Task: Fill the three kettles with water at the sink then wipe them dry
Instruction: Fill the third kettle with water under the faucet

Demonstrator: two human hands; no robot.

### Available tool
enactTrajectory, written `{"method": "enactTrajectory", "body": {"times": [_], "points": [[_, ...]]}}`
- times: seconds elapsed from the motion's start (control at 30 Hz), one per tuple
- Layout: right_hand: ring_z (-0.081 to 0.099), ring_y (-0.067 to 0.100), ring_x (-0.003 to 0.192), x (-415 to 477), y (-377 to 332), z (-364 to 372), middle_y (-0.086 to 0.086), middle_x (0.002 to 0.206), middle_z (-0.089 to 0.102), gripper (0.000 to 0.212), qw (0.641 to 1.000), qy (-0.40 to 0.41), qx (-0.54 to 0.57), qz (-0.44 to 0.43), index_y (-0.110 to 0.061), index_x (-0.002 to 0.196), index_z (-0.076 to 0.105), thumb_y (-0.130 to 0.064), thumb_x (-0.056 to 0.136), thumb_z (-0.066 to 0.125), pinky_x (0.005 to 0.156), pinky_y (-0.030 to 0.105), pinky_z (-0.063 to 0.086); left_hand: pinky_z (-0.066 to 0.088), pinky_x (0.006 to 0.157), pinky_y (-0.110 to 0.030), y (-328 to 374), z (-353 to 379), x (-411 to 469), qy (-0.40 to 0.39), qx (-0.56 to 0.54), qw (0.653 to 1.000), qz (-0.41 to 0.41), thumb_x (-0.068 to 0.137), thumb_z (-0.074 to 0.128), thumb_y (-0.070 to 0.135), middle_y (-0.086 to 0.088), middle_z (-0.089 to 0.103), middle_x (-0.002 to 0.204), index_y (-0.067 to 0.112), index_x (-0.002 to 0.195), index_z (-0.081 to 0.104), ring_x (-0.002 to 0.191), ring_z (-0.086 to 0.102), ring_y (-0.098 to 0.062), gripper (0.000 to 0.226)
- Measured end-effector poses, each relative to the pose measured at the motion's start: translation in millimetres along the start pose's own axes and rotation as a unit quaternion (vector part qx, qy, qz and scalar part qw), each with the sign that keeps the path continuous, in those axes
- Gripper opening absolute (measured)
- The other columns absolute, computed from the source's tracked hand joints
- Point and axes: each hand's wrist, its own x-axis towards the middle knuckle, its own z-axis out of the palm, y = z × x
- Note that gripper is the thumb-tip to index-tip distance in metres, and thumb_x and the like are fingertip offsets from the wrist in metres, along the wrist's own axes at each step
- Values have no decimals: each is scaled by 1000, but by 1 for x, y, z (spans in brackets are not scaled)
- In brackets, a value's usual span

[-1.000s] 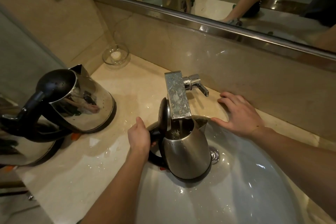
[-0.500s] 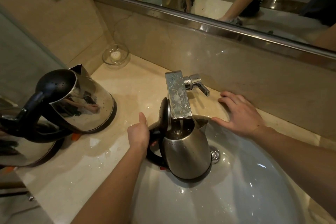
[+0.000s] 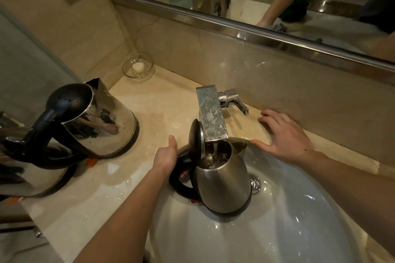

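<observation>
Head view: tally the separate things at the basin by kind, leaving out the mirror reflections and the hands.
Kettle: 3
Glass dish: 1
Faucet: 1
Total: 5

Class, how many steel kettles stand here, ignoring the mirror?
3: a brushed steel kettle in the white basin under the chrome tap; a shiny black-lidded kettle on the beige counter; another shiny kettle, cropped, at the left edge.
</observation>
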Motion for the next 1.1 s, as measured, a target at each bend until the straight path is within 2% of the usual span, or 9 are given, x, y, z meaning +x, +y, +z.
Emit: {"method": "enactTrajectory", "body": {"times": [0.07, 0.13, 0.37, 0.5, 0.83, 0.93, 1.03, 1.1], "points": [[43, 22, 125, 0, 0, 1, -2, 144, 44, 82, 1000, 6, 0, -4, -19, 132, 52, -80, 78, 39, 107, 40, 39, 51, 86, -37, 0, 2, 1, 20, 21, 1000, 7, 104, 25, 51, -18, 66, 91, 2, 92, 61, 83, 63, -27, 61], [44, 23, 123, 0, 1, 2, -1, 142, 45, 80, 1000, 13, 1, -7, -19, 130, 53, -79, 79, 41, 106, 41, 41, 49, 81, -37, -1, 4, 4, 28, 36, 999, 20, 103, 31, 44, -19, 63, 90, 4, 84, 58, 83, 61, -28, 52], [44, 22, 124, 0, 2, 4, -1, 143, 45, 80, 1000, 17, 3, -9, -19, 130, 54, -79, 79, 42, 106, 41, 41, 50, 83, -40, -2, 7, 9, 32, 33, 999, 13, 101, 38, 40, -20, 63, 87, 5, 79, 56, 88, 64, -33, 44], [44, 22, 125, 0, 2, 3, -1, 143, 45, 81, 1000, 13, 0, -10, -20, 131, 52, -80, 79, 40, 107, 41, 40, 54, 88, -44, -2, 7, 9, 31, 22, 999, 5, 101, 38, 40, -22, 65, 91, 4, 82, 57, 93, 66, -37, 45], [44, 21, 124, 0, 3, 4, -2, 144, 45, 80, 1000, 13, -6, -9, -20, 131, 53, -80, 79, 40, 106, 40, 39, 53, 95, -45, -3, 8, 14, 37, 41, 998, -6, 103, 30, 50, -22, 67, 98, -1, 102, 61, 93, 66, -34, 60], [44, 22, 124, 0, 3, 4, -1, 144, 45, 81, 1000, 14, -3, -10, -19, 131, 53, -80, 79, 41, 106, 39, 39, 53, 92, -44, -3, 9, 13, 46, 34, 998, -2, 103, 30, 49, -20, 66, 95, -1, 101, 62, 91, 65, -33, 59], [45, 22, 123, 0, 3, 5, -2, 143, 45, 81, 1000, 19, -2, -10, -19, 130, 54, -79, 78, 41, 105, 38, 39, 51, 84, -39, -1, 10, 11, 54, 36, 998, 3, 104, 31, 45, -17, 61, 86, -4, 103, 62, 87, 62, -30, 58], [44, 22, 123, 0, 3, 5, -2, 143, 46, 81, 1000, 19, -4, -10, -19, 130, 54, -79, 78, 41, 105, 38, 38, 51, 87, -40, -2, 11, 11, 56, 36, 998, 7, 104, 30, 48, -17, 62, 89, -4, 104, 62, 90, 62, -31, 60]]}}
